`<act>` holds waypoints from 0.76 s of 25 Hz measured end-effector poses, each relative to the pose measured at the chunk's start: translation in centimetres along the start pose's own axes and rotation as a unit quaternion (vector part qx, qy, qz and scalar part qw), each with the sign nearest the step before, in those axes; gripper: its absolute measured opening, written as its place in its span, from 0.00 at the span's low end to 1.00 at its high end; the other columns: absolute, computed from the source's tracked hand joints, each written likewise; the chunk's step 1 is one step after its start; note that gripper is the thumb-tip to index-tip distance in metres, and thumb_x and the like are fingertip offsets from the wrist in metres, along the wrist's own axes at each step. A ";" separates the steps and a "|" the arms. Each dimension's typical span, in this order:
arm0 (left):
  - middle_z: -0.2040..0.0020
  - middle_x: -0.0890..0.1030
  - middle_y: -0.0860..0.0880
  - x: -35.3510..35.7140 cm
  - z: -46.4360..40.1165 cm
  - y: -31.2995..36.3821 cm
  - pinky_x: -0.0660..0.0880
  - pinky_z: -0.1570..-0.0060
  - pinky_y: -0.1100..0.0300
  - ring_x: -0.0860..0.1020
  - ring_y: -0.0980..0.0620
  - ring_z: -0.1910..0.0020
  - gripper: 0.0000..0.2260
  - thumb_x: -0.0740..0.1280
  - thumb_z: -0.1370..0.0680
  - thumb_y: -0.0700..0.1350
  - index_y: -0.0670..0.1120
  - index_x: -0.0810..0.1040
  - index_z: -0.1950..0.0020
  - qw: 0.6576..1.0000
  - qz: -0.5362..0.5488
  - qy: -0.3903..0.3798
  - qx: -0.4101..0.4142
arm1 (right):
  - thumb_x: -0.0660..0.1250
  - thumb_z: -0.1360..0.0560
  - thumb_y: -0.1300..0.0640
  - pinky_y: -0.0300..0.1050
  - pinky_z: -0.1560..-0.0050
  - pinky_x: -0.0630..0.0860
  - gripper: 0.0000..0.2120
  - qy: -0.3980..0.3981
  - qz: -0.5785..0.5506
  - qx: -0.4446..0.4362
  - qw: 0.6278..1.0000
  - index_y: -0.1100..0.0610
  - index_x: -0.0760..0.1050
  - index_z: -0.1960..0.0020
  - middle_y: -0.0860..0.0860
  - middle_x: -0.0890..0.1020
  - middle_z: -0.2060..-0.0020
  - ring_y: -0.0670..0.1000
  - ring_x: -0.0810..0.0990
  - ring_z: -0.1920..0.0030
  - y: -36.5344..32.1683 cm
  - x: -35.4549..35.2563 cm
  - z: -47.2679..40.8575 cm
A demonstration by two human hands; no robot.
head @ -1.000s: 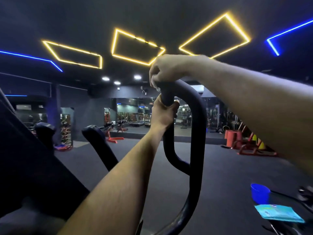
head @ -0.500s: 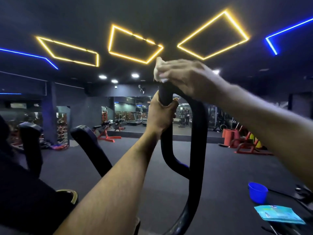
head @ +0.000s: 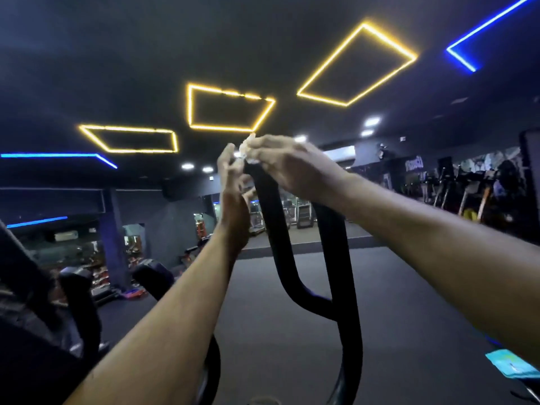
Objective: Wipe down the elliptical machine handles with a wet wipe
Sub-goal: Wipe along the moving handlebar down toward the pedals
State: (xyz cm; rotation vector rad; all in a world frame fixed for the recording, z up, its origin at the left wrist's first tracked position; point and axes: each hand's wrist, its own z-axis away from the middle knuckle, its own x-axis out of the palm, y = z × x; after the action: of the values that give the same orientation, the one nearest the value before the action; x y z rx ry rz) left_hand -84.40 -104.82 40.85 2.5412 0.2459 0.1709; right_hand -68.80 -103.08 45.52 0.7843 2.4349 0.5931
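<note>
Person is wiping the top bend of the elliptical handle (head: pixel 336 258) with a wet wipe (head: pixel 248 147).

Right hand (head: pixel 289 168) is pinching the crumpled wipe and pressing it on the handle's crest; left hand (head: pixel 233 200) is hovering just beside the bar with fingers spread, gripping nothing. To do this well: left hand should be bracing the bar lower down while the right is wrapping the wipe around and dragging downward. Wipe pack (head: pixel 510 365) is lying low right.
</note>
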 end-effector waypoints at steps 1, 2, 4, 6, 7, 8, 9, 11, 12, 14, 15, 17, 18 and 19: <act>0.33 0.79 0.51 -0.2 -1.3 1.2 0.77 0.39 0.50 0.79 0.52 0.35 0.22 0.56 0.18 0.60 0.55 0.68 0.25 1.000 0.007 0.020 0.017 | 0.63 0.20 0.68 0.46 0.29 0.71 0.17 -0.008 -0.002 0.005 1.000 0.63 0.76 0.32 0.59 0.78 0.32 0.56 0.76 0.31 0.1 0.5 0.8; 0.33 0.79 0.49 -0.3 -2.6 2.1 0.75 0.34 0.46 0.78 0.50 0.33 0.24 0.54 0.19 0.62 0.55 0.70 0.25 0.999 -0.016 0.015 0.024 | 0.63 0.19 0.68 0.50 0.27 0.70 0.19 -0.007 0.000 0.002 1.000 0.63 0.74 0.29 0.60 0.75 0.29 0.56 0.73 0.28 0.4 0.6 2.0; 0.34 0.80 0.46 0.2 -4.6 3.3 0.72 0.28 0.41 0.78 0.47 0.33 0.26 0.51 0.17 0.63 0.51 0.77 0.29 0.993 -0.102 -0.047 0.016 | 0.62 0.19 0.70 0.52 0.24 0.65 0.22 0.000 0.017 -0.017 1.000 0.63 0.70 0.26 0.59 0.71 0.26 0.56 0.67 0.24 0.7 -0.2 4.8; 0.37 0.84 0.44 0.6 -5.5 3.3 0.72 0.28 0.41 0.81 0.47 0.36 0.24 0.50 0.12 0.57 0.46 0.82 0.35 0.979 -0.178 -0.101 0.003 | 0.60 0.19 0.69 0.49 0.23 0.65 0.20 0.000 0.027 -0.029 0.999 0.63 0.71 0.27 0.57 0.70 0.26 0.55 0.66 0.23 0.4 -1.4 7.4; 0.39 0.85 0.43 0.5 -5.8 3.3 0.72 0.28 0.41 0.82 0.46 0.36 0.24 0.50 0.11 0.54 0.45 0.82 0.37 0.975 -0.192 -0.109 0.003 | 0.59 0.17 0.66 0.49 0.26 0.68 0.18 0.000 0.028 -0.032 0.999 0.62 0.73 0.29 0.56 0.72 0.28 0.56 0.69 0.25 0.4 -1.9 8.3; 0.39 0.85 0.43 0.2 -6.1 3.1 0.73 0.29 0.41 0.82 0.45 0.36 0.23 0.50 0.11 0.53 0.44 0.83 0.37 0.975 -0.189 -0.117 0.001 | 0.59 0.17 0.62 0.50 0.30 0.74 0.16 0.002 0.022 -0.027 0.999 0.61 0.76 0.31 0.56 0.76 0.30 0.56 0.73 0.28 0.5 -2.7 8.6; 0.39 0.85 0.43 0.0 -6.3 3.0 0.73 0.29 0.41 0.82 0.44 0.36 0.23 0.50 0.11 0.53 0.45 0.83 0.37 0.975 -0.185 -0.122 -0.003 | 0.60 0.16 0.59 0.50 0.36 0.78 0.15 0.010 0.008 -0.014 1.000 0.61 0.79 0.33 0.56 0.80 0.34 0.56 0.78 0.33 0.7 -3.3 8.1; 0.42 0.86 0.43 -0.3 -6.2 3.2 0.74 0.29 0.45 0.82 0.44 0.37 0.22 0.51 0.11 0.53 0.46 0.83 0.38 0.977 -0.171 -0.124 -0.022 | 0.66 0.18 0.59 0.50 0.43 0.80 0.12 0.045 -0.043 0.035 0.997 0.61 0.82 0.38 0.56 0.83 0.40 0.53 0.82 0.42 1.3 -4.1 5.4; 0.44 0.87 0.44 -0.3 -6.1 3.3 0.75 0.30 0.48 0.83 0.45 0.39 0.22 0.52 0.11 0.54 0.47 0.84 0.41 0.980 -0.154 -0.118 -0.037 | 0.68 0.19 0.60 0.49 0.44 0.80 0.11 0.054 -0.064 0.050 0.995 0.61 0.83 0.40 0.55 0.83 0.41 0.52 0.82 0.43 1.6 -4.0 3.8; 0.46 0.87 0.46 -0.3 -6.1 3.4 0.75 0.31 0.49 0.83 0.47 0.41 0.22 0.53 0.12 0.57 0.50 0.86 0.45 0.984 -0.131 -0.110 -0.058 | 0.67 0.19 0.60 0.48 0.44 0.80 0.09 0.036 -0.074 0.043 0.996 0.60 0.84 0.42 0.55 0.83 0.43 0.52 0.83 0.45 1.5 -3.0 1.0; 0.44 0.86 0.47 -0.5 -6.1 3.5 0.74 0.30 0.49 0.82 0.49 0.40 0.23 0.53 0.12 0.59 0.50 0.86 0.42 0.982 -0.140 -0.116 -0.058 | 0.65 0.19 0.62 0.49 0.44 0.80 0.09 0.018 -0.061 0.031 0.997 0.61 0.83 0.43 0.57 0.83 0.43 0.53 0.83 0.45 1.1 -2.0 0.2; 0.38 0.84 0.47 -1.0 -6.1 3.7 0.74 0.30 0.50 0.81 0.50 0.38 0.25 0.52 0.13 0.60 0.47 0.81 0.32 0.978 -0.145 -0.138 -0.059 | 0.65 0.21 0.67 0.48 0.36 0.77 0.12 0.004 -0.028 0.009 1.000 0.64 0.81 0.40 0.60 0.83 0.40 0.57 0.82 0.40 0.6 -0.5 1.0; 0.36 0.83 0.47 -1.0 -6.0 3.8 0.75 0.32 0.52 0.82 0.51 0.37 0.26 0.50 0.12 0.59 0.45 0.78 0.29 0.977 -0.148 -0.145 -0.058 | 0.65 0.21 0.68 0.46 0.31 0.74 0.14 0.010 -0.016 0.004 1.000 0.64 0.79 0.36 0.61 0.81 0.37 0.58 0.80 0.36 0.6 -0.5 2.2; 0.34 0.82 0.47 -0.9 -5.8 3.9 0.77 0.34 0.54 0.81 0.51 0.36 0.26 0.49 0.11 0.57 0.44 0.76 0.27 0.975 -0.161 -0.147 -0.053 | 0.65 0.20 0.67 0.47 0.28 0.71 0.15 0.016 -0.008 -0.002 1.000 0.64 0.78 0.34 0.60 0.79 0.34 0.57 0.78 0.32 0.7 -0.7 3.8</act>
State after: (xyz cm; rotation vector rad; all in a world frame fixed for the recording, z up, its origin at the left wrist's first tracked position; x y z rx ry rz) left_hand -85.71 -105.04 47.78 2.3424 0.5098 -0.3065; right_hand -65.83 -102.08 43.22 0.7597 2.4657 0.6082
